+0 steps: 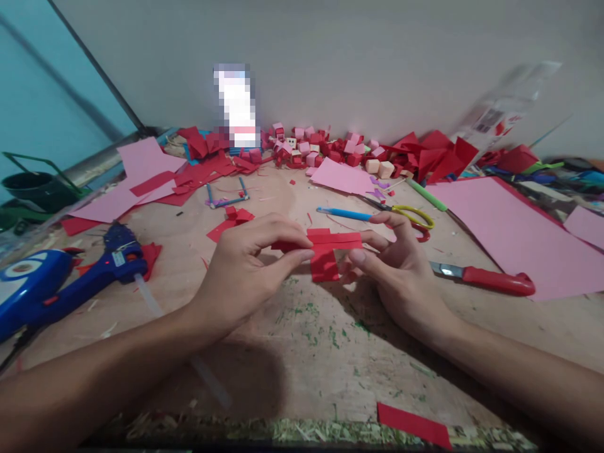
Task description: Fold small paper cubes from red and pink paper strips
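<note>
A folded, cross-shaped piece of red paper (325, 263) is held up over the board in front of me. My left hand (257, 264) pinches its left arm between thumb and forefinger. At the right end of the paper, my right hand (401, 270) has its thumb and middle finger on the edge, with the forefinger raised. My fingers hide parts of both ends. Just behind my right hand lie a light-blue pen-like tool (346, 214) and scissors (415, 217) with yellow and red handles. A red-handled knife (495, 280) is right of that hand.
A blue glue gun (99, 270) lies at left. Pink paper sheets (523, 233) cover the right side. Small red and pink paper cubes (325, 148) pile along the wall, near a blurred phone (238, 104) and a clear bottle (504, 110). A red strip (414, 425) sits at the front edge.
</note>
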Motion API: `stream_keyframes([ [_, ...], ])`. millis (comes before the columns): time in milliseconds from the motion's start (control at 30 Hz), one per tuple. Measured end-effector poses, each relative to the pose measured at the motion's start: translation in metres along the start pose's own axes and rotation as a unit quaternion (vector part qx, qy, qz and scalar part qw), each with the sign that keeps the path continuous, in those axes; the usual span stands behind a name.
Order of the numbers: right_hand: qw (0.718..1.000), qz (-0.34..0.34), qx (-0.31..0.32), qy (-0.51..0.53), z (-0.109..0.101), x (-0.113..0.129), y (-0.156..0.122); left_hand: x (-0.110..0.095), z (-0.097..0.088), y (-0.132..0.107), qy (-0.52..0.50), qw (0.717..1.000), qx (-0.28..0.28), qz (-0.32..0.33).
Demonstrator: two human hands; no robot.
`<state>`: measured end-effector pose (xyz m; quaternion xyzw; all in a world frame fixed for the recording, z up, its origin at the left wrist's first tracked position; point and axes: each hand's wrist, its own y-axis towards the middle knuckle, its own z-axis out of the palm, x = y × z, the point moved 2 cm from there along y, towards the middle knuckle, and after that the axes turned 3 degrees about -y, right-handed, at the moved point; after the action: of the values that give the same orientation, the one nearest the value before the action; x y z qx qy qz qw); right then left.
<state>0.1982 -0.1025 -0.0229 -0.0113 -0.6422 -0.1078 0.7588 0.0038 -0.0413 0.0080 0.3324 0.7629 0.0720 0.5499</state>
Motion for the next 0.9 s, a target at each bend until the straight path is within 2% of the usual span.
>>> stream_keyframes([
  [233,0.997,-0.017,0.020,-0.076,0.003,0.006,-0.006,0.001,0.003,0.004,-0.090,0.992,0.036,-0.079],
  [367,0.995,-0.023,0.014,-0.096,0.002,0.004,-0.006,0.002,0.006,0.005,-0.098,0.987,0.068,-0.109],
  [533,0.995,-0.022,0.011,-0.102,0.003,0.005,-0.007,0.002,0.011,0.003,-0.094,0.989,0.073,-0.084],
  [700,0.990,-0.027,-0.014,-0.136,0.002,0.007,-0.007,0.000,0.010,0.001,-0.055,0.995,0.056,-0.058],
  [900,0.990,-0.010,-0.023,-0.142,0.002,0.005,-0.006,-0.001,0.009,0.001,-0.006,0.997,0.066,-0.031],
])
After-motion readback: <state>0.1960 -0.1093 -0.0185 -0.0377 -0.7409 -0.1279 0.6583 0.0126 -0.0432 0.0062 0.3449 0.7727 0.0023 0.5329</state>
